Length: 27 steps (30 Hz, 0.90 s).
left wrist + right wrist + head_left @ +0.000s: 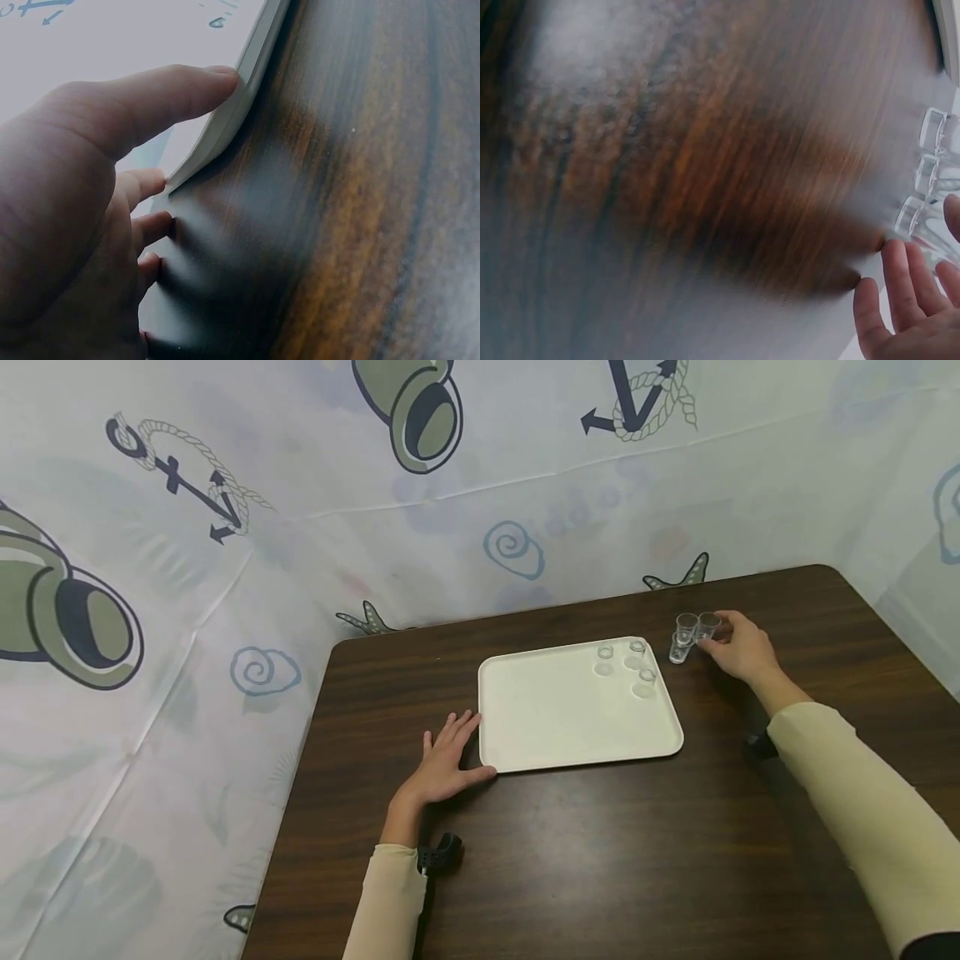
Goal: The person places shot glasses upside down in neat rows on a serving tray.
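In the head view, my right hand [742,647] is at a small clear shot glass [707,625], thumb and forefinger pinching its sides. Two more shot glasses stand close against it: one [686,628] just to the left, another [678,652] slightly nearer. Their thick bases [932,131] show at the right wrist view's edge. On the white tray [540,710], toward its far right corner, three similar glasses [605,653] stand apart from one another. My left hand [442,764] spreads its fingers along the tray's left edge. Its thumb [172,94] lies on the rim near the front left corner.
A dark wood-grain table [570,860] bears the tray and glasses. Behind it and to the left hangs a pale cloth [315,460] printed with anchors and shells. The table's far right corner [825,572] is rounded.
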Each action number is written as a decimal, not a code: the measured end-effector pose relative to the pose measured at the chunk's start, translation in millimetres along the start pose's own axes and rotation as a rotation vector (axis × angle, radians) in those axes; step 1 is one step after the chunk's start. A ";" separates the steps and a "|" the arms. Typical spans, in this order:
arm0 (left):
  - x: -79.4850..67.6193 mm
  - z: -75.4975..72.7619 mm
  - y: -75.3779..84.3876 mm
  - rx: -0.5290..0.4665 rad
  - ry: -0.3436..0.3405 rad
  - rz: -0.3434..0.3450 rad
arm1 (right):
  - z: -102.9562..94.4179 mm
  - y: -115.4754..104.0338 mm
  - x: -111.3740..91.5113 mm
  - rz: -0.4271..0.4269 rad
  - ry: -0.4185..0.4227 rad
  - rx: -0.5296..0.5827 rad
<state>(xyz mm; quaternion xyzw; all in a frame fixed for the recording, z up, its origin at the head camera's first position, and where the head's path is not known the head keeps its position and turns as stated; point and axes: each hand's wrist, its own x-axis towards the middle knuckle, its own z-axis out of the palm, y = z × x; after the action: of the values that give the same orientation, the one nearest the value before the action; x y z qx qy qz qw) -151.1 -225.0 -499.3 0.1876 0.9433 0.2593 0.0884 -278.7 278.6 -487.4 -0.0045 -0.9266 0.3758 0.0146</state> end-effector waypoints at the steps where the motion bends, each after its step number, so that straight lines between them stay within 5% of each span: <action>1: 0.0 0.2 -0.1 -0.001 0.000 0.000 | 0.4 0.1 0.2 0.003 0.002 0.000; 27: 0.8 1.7 -1.0 0.018 -0.008 -0.022 | -2.0 0.3 -4.4 0.051 0.058 0.016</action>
<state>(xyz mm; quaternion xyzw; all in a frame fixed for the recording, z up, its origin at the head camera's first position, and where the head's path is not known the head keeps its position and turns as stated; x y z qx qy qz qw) -151.6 -224.8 -501.4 0.1791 0.9473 0.2488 0.0931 -274.3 280.1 -486.3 -0.0391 -0.9223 0.3831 0.0318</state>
